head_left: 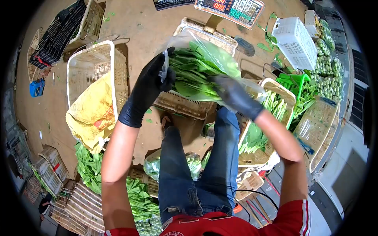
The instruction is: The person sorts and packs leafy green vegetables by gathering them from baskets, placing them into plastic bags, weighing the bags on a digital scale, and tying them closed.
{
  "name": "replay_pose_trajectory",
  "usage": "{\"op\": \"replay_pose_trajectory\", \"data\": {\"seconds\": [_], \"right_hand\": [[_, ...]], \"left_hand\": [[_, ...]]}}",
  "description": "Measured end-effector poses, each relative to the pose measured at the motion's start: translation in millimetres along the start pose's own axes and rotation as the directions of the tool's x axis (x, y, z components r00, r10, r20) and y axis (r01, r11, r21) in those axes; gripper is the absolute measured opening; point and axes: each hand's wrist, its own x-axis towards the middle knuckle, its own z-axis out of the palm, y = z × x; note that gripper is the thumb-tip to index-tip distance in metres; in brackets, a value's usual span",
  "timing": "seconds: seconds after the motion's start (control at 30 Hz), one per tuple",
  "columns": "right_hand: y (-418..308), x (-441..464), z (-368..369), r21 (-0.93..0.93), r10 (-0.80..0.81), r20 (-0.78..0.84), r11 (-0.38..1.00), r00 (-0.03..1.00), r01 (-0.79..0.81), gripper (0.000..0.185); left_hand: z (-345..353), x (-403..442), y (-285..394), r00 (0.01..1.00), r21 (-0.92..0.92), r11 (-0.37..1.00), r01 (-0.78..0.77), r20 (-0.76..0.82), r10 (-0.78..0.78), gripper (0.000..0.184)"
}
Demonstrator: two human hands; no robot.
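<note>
A clear plastic bag [235, 67] full of dark green leafy vegetables [193, 67] is held up in front of me, above the weighing scale [181, 103]. My left hand [154, 76], in a black glove, grips the bag's left edge with its fingers closed. On the other side, my right hand [235, 93], also black-gloved and slightly blurred, closes on the stem end of the greens at the bag's mouth. Loose plastic lies around that wrist, and its fingertips are partly hidden among the leaves. Red digits glow on the scale's display [230, 10] beyond the bag.
At my right stands a crate of greens [271, 114], with a green basket [293, 83] and a white crate [294, 42] farther out. A pale crate [89, 63] with a yellow sack [94, 106] is on the left. Filled bags [152, 165] lie by my legs.
</note>
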Motion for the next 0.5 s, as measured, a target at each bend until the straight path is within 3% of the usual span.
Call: {"op": "replay_pose_trajectory", "data": {"seconds": [0.07, 0.1, 0.2, 0.23, 0.27, 0.3, 0.33, 0.37, 0.4, 0.43, 0.5], "right_hand": [[0.3, 35.6, 38.8, -0.195, -0.09, -0.099, 0.978, 0.991, 0.07, 0.055], [11.8, 50.6, 59.4, -0.355, -0.063, -0.131, 0.935, 0.989, 0.012, 0.071], [68.8, 84.1, 106.5, -0.473, -0.032, -0.138, 0.88, 0.99, -0.038, 0.079], [88.2, 93.4, 118.6, -0.544, 0.006, -0.14, 0.835, 0.99, -0.081, 0.072], [99.7, 106.7, 121.3, -0.5, 0.068, -0.109, 0.858, 0.992, -0.114, 0.069], [109.9, 117.4, 124.0, -0.458, 0.133, -0.065, 0.876, 0.989, -0.148, 0.066], [116.4, 122.3, 127.1, -0.416, 0.2, -0.012, 0.89, 0.98, -0.186, 0.062], [122.6, 118.5, 134.8, -0.436, 0.087, -0.097, 0.892, 0.991, -0.121, 0.056], [128.6, 120.8, 137.6, -0.455, 0.084, -0.06, 0.885, 0.995, -0.102, 0.057], [125.3, 111.8, 137.6, -0.415, 0.052, -0.095, 0.906, 0.994, -0.087, 0.059], [110.0, 105.3, 126.4, -0.324, 0.045, -0.101, 0.943, 0.994, -0.075, 0.065]], "left_hand": [[4.4, -2.1, 5.0, 0.999, 0.1, 0.994, -0.034, -0.02, 0.036, 0.041], [4.3, -3.3, 8.4, 0.999, 0.171, 0.985, -0.023, -0.031, 0.029, 0.051], [8.2, -12.6, 8.9, 0.994, 0.068, 0.998, 0.016, -0.108, -0.008, 0.043], [11.9, -17.5, 4.2, 0.988, 0.013, 0.998, 0.055, -0.149, -0.052, 0.042], [20.3, -25.0, -4.8, 0.967, -0.076, 0.987, 0.142, -0.202, -0.155, 0.043], [25.5, -30.5, -0.5, 0.996, 0.101, 0.993, -0.054, 0.072, 0.047, 0.051], [21.5, -28.6, -2.1, 0.998, 0.099, 0.994, -0.048, 0.049, 0.043, 0.052], [13.9, -29.3, -1.8, 0.999, 0.093, 0.995, -0.032, 0.031, 0.029, 0.053], [7.4, -31.7, -0.9, 1.0, 0.086, 0.996, -0.013, 0.012, 0.012, 0.054], [0.5, -30.3, -0.4, 0.989, 0.032, 0.998, -0.046, 0.144, 0.041, 0.055], [-1.2, -31.1, -4.5, 0.993, 0.121, 0.988, -0.093, 0.084, 0.083, 0.054]]}}
